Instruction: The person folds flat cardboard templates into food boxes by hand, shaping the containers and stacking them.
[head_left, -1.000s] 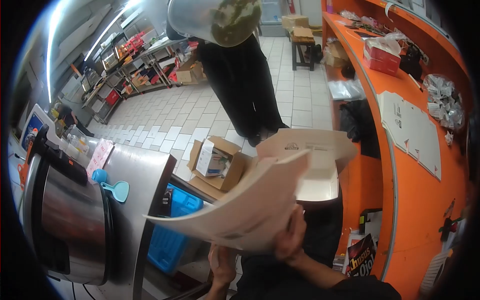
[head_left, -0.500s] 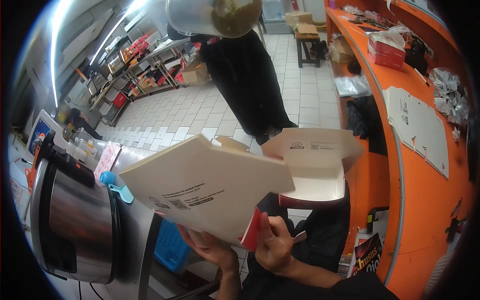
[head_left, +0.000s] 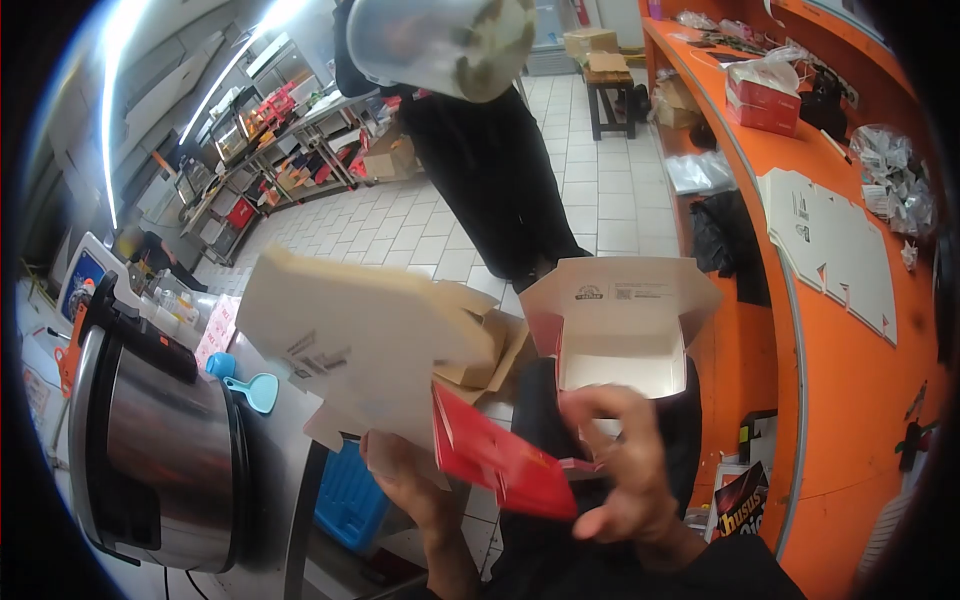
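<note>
My left hand (head_left: 408, 485) grips a stack of flat, cream cardboard food boxes (head_left: 370, 335) from below, tilted above the counter's edge. A red panel (head_left: 500, 455) of one box juts from the stack toward my right hand. My right hand (head_left: 630, 465), blurred by motion, has its thumb and fingers apart beside that red panel's end; contact between them is unclear. Just beyond it, a folded box (head_left: 625, 365) with a raised lid rests on my lap, its pale inside showing.
At left, a large steel cooker (head_left: 170, 450) and a light-blue scoop (head_left: 255, 390) are on the metal counter (head_left: 275, 470). More flat boxes (head_left: 830, 250) lie on the orange shelf (head_left: 800, 440) at right. A person in black trousers (head_left: 490, 180) stands ahead with a clear tub (head_left: 440, 45).
The stack has tilted and shifted left, and a red panel has swung out from it. My right hand has moved right, its fingers spreading from the panel's edge.
</note>
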